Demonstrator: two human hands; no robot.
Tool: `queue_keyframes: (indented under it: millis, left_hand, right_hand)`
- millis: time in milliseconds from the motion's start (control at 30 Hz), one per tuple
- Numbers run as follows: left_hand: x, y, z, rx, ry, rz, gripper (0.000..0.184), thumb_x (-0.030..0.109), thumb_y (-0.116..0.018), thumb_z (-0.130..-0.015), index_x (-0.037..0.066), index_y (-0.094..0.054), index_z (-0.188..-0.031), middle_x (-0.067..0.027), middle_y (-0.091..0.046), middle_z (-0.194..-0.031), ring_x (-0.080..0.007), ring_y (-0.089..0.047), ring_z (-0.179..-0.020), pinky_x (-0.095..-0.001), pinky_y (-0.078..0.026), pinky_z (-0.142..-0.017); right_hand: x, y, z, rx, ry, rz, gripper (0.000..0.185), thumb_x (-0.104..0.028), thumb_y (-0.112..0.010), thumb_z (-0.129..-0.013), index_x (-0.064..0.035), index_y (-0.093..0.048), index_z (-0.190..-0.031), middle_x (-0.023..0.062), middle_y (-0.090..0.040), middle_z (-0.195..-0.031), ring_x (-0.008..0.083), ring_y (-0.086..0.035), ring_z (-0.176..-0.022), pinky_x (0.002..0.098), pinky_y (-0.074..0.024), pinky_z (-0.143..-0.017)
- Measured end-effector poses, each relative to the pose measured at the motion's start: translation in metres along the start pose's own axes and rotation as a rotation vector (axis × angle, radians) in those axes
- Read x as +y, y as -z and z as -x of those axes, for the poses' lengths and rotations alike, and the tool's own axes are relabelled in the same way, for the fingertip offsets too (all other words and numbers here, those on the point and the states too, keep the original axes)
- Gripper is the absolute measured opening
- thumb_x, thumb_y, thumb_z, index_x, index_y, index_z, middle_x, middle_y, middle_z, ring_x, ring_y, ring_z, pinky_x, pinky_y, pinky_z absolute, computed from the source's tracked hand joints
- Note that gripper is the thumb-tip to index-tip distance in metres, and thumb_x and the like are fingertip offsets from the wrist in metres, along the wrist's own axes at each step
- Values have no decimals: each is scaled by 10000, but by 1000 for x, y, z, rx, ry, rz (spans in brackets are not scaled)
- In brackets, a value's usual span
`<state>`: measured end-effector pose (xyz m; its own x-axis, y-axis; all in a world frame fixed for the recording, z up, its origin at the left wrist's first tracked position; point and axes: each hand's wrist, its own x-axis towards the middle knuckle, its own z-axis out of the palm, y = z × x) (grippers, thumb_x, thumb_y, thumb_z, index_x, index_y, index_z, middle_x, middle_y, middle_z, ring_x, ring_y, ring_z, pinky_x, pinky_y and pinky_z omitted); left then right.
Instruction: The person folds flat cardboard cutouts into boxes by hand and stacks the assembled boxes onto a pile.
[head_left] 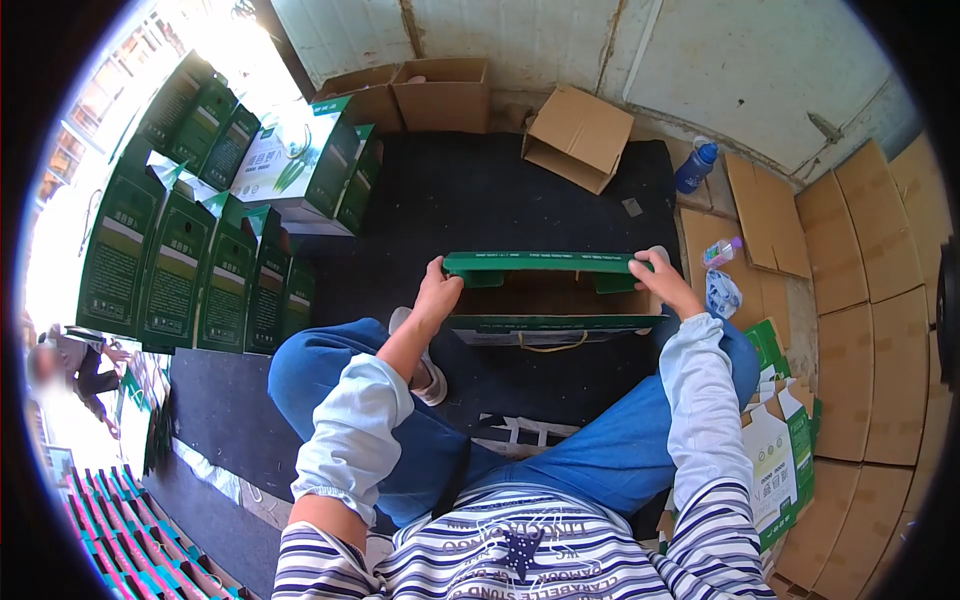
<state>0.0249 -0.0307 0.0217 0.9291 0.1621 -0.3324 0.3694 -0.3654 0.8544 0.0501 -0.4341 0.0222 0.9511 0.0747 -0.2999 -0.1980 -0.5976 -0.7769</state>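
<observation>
Both ends of the raised green flap (pixel 545 262) of an open carton (pixel 560 323) are being grasped, the left end being pinched by the left hand (pixel 437 293) and the right end by the right hand (pixel 668 283). The carton is being held over a black mat (pixel 470 205), at twelve o'clock from the seated body, between the knees.

With the carton taken as the clock's centre, the mat is being bordered at twelve by a pale, stained wall (pixel 530 35), and a tilted brown box (pixel 578 135) is being supported near it. A blue bottle (pixel 697 167) is being kept between one and two, and three o'clock is being filled by stacked brown cartons (pixel 870 330). Nine is being taken up by upright green cartons (pixel 180 265), while strong light is being let in beyond them. Pink-and-green rows (pixel 140 545) are being displayed at eight.

The held carton's plain brown inside is being exposed; its near side is being edged in green, with a yellowish cord handle (pixel 555 346) being shown below.
</observation>
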Motion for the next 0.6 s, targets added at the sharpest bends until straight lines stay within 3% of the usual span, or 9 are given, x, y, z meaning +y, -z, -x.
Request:
queue_keyframes:
  millis: [67,167,267,367,500,600]
  left_hand:
    - [5,1,8,59,1,-32,581,100,-491,-772,-13,-382,-1332,-213,-608,-1081,-329,-588,-1039,-356,-435,-903]
    - [-6,4,4,14,-163,-147,543,106,-489,-784,-6,-426,-1311,-251,-595,-1092,-344,-583,-1048,-366,-438,-903]
    - [10,12,11,-57,-192,-361,468,114,-475,-798,14,-499,-1254,-260,-603,-1072,-370,-582,-1035,-393,-450,-900]
    - [-2,11,-1,23,-316,-574,383,127,-464,-815,23,-562,-1171,-234,-627,-1041,-377,-592,-1004,-422,-469,-877]
    - [20,13,10,30,-266,-662,328,160,-508,-812,22,-571,-1103,-223,-641,-992,-372,-607,-960,-430,-474,-839]
    - [27,13,15,26,-223,-711,309,163,-522,-811,28,-564,-1085,-210,-646,-979,-358,-611,-960,-424,-477,-833]
  right_hand:
    - [-1,2,-2,-67,-5,113,579,-431,-590,-872,-21,-462,-1260,145,-616,-1025,201,-624,-809,330,-484,-760]
    - [-19,7,2,-122,-54,156,619,-372,-625,-854,-19,-427,-1323,149,-632,-996,190,-623,-811,322,-484,-759]
    - [-8,9,-7,-208,-54,200,630,-347,-640,-844,-26,-423,-1341,165,-627,-1052,203,-626,-856,324,-479,-795]
    - [-7,8,-12,-218,-54,250,637,-346,-647,-830,-36,-428,-1342,186,-610,-1145,263,-629,-951,340,-471,-854]
    - [-13,2,-10,-161,-44,339,644,-368,-664,-794,-81,-458,-1332,191,-555,-1255,344,-538,-1147,377,-408,-976]
    - [-21,1,-2,-118,-13,470,622,-349,-675,-781,-81,-488,-1310,198,-566,-1234,347,-530,-1152,374,-395,-993]
